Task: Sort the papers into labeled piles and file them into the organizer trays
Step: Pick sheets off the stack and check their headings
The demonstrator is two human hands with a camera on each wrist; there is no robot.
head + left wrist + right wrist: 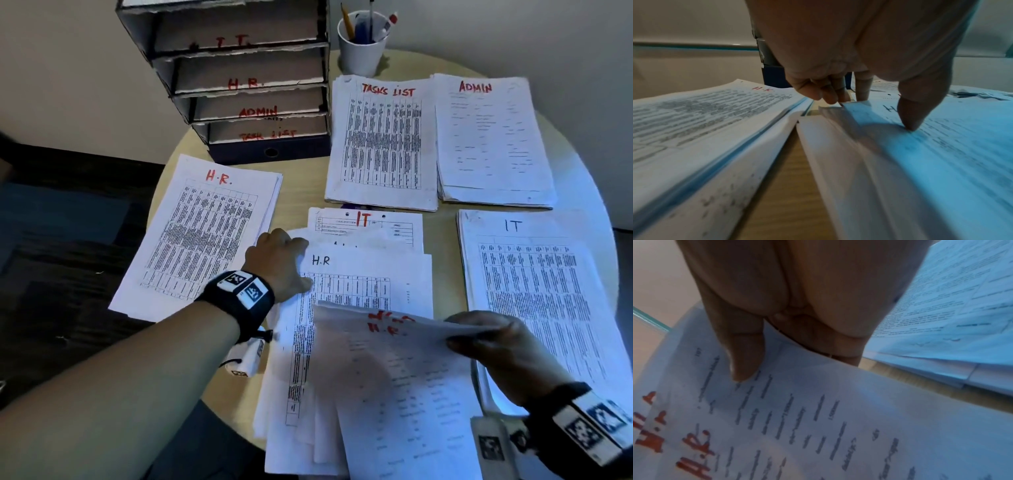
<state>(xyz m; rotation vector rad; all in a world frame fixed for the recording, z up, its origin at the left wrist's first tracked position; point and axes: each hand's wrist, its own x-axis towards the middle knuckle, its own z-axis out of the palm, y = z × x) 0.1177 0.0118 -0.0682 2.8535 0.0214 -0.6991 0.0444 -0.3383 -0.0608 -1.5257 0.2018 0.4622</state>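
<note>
Sorted piles lie on the round table [442, 219]: H.R. pile [205, 233] at left, TASKS LIST pile [380, 144], ADMIN pile [489, 140] and IT pile [534, 291] at right. A loose unsorted stack [359, 281] sits in the middle, topped by a sheet marked H.R [941, 146]. My left hand [294, 263] pinches that sheet's top left corner, thumb [910, 125] on top and fingers curled at its edge. My right hand [459, 331] holds a lifted sheet with red H.R. writing [797, 426], thumb [744, 369] on its face.
A cardboard organizer [246, 78] stands at the back left with trays labelled I.T., H.R., ADMIN and TASK LIST. A white cup of pens [363, 44] stands beside it. A narrow strip of bare table [789, 186] separates the H.R. pile from the middle stack.
</note>
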